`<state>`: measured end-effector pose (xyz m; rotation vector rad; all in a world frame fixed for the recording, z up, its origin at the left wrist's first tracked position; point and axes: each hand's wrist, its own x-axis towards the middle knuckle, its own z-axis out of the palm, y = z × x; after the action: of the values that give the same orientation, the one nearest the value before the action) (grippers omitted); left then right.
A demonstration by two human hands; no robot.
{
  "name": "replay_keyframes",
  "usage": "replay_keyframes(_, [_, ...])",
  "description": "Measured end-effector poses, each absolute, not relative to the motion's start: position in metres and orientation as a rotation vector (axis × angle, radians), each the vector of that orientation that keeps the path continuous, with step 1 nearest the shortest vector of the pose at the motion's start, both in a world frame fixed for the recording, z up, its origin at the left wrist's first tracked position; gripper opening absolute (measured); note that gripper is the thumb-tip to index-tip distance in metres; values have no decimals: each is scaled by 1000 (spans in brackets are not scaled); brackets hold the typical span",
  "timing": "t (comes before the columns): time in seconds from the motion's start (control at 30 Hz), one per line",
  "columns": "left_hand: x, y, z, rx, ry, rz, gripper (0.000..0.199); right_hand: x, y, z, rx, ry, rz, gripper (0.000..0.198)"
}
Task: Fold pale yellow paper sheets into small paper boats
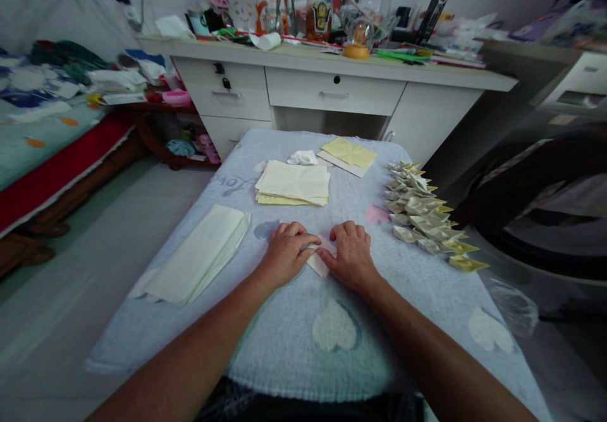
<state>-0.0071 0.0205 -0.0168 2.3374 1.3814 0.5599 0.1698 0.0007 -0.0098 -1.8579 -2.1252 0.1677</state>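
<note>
A small folded piece of pale paper [318,265] lies on the cloth-covered table between my hands. My left hand [287,250] is curled over its left side, thumb pressing on the paper. From the other side, my right hand [351,252] bears down on it with the thumb, the other fingers bent and resting on the cloth. Both hands cover part of the paper, so its full shape is hidden. Just beyond them sits a stack of cream and yellow sheets [293,181]. Off to the right stand rows of folded paper boats [422,210].
A thick folded pale sheet bundle [202,254] lies at the left of the table [336,371]. Farther back are a crumpled white paper [303,157] and yellow sheets [348,153]. A cluttered white desk [332,71] stands behind, a front-loading washing machine [535,200] at right.
</note>
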Motion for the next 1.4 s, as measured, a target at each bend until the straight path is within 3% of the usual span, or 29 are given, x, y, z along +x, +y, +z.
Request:
replay_keyframes(0.27, [-24,22,-7,2294,1384,454,35,170,0,-6,-1883,-2139,200,32])
replay_keyframes(0.47, [-19,25,-11,2309,1222,764,34,169,0,-6,-1891,-2138,177,34])
replay_keyframes(1.03, [-11,24,-19,2439,1298,526,35,195,0,-3,-1943,-2129,263,30])
replay_keyframes(1.17, [-10,22,-19,2419,1313,530,48,200,3,-1,-1934,-2146,308,30])
replay_keyframes(1.27, [-9,22,-19,2404,1339,553,58,204,5,-1,-1917,-2143,372,25])
replay_keyframes(1.4, [-9,24,-19,2381,1339,587,48,205,6,0,-1828,-2105,444,11])
